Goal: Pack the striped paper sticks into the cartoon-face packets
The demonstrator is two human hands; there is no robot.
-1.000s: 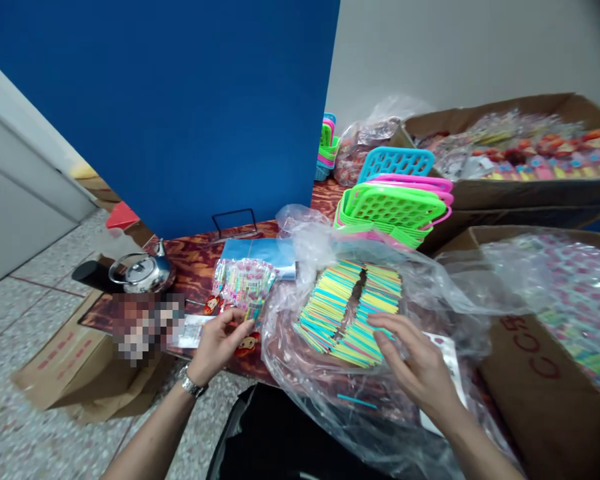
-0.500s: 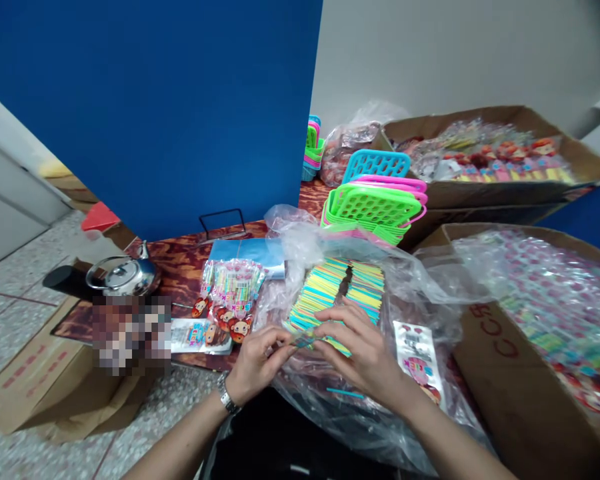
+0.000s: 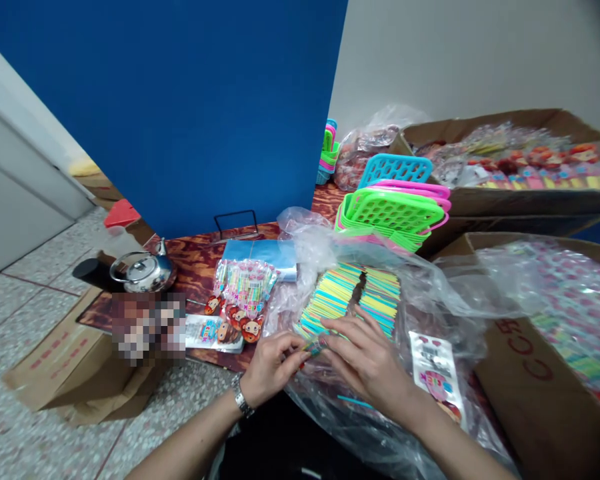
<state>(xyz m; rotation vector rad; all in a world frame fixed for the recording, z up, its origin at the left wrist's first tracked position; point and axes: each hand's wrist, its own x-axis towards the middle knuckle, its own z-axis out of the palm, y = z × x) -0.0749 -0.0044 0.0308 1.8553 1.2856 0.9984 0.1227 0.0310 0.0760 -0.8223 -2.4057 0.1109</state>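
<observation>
While both forearms reach in from below, the hands meet at the near edge of a mass of thin yellow and blue sticks (image 3: 330, 300) lying in an opened clear plastic bag (image 3: 445, 283). Left hand (image 3: 274, 363), metal watch (image 3: 241, 395) at wrist: thumb and forefinger pinched on a small colourful item (image 3: 312, 347), mostly covered by fingers. Right hand (image 3: 367, 363): fingers bent, partly spread, tips at the item's other end; cannot tell whether they grip. One loose blue stick (image 3: 355, 402) near the right hand, on the plastic. Printed packet (image 3: 435, 370) right of that hand; pile of stick-filled packets (image 3: 245, 287) beyond the left, on the wood-patterned table (image 3: 195, 257). Stacked baskets (image 3: 395, 210) behind the bag.
</observation>
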